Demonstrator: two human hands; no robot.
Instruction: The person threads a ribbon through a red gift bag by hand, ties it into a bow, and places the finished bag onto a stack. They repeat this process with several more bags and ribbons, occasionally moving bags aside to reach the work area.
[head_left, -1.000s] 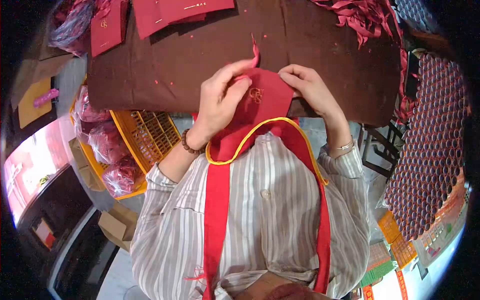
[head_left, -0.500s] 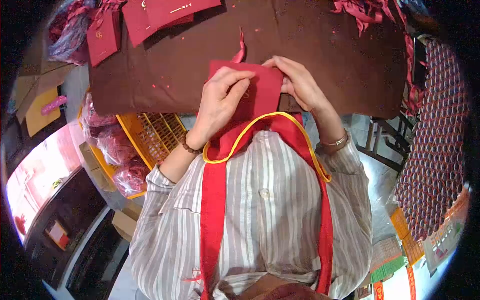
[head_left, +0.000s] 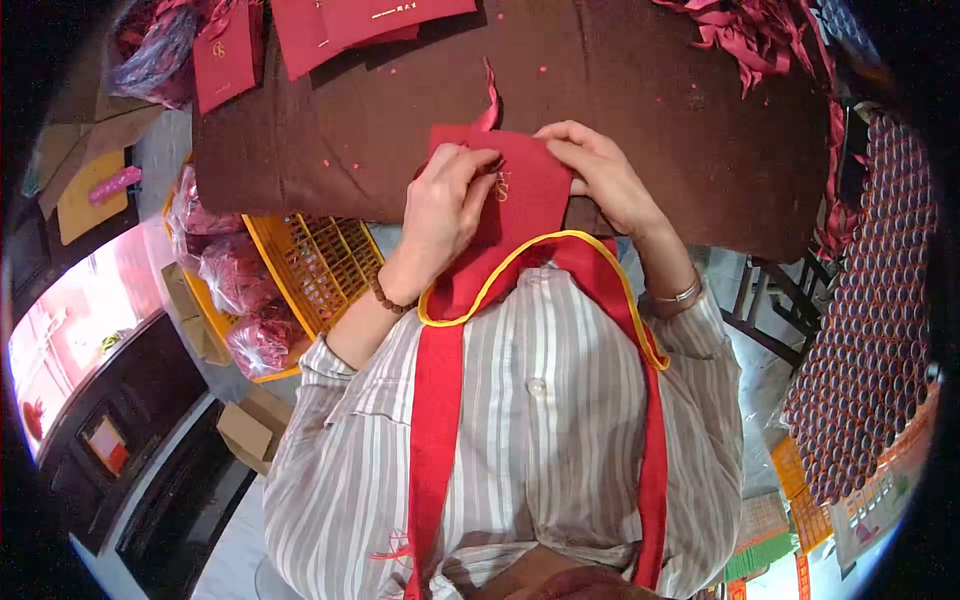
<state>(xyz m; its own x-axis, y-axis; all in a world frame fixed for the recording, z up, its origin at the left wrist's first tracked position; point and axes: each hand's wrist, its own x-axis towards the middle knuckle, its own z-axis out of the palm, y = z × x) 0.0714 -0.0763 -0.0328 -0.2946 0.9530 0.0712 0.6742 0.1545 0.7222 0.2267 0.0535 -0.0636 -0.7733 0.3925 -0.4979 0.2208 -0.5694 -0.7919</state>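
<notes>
A red card or folder with a small gold emblem is held between my hands at the near edge of the brown-covered table. My left hand pinches its left side near the emblem. The fingers of my right hand close on its upper right corner. A red ribbon sticks up beyond the card's top edge. Another red layer shows behind the card at its upper left. Where my fingertips meet the card is partly hidden.
Red folders and a red bag lie at the table's back left, ribbons at the back right. An orange crate with wrapped red bundles stands left, below the brown tablecloth. Dark metal legs are at right.
The card's top right has bent into a curve and its emblem shows more clearly. Both hands stay on it. The whole view has shifted slightly.
</notes>
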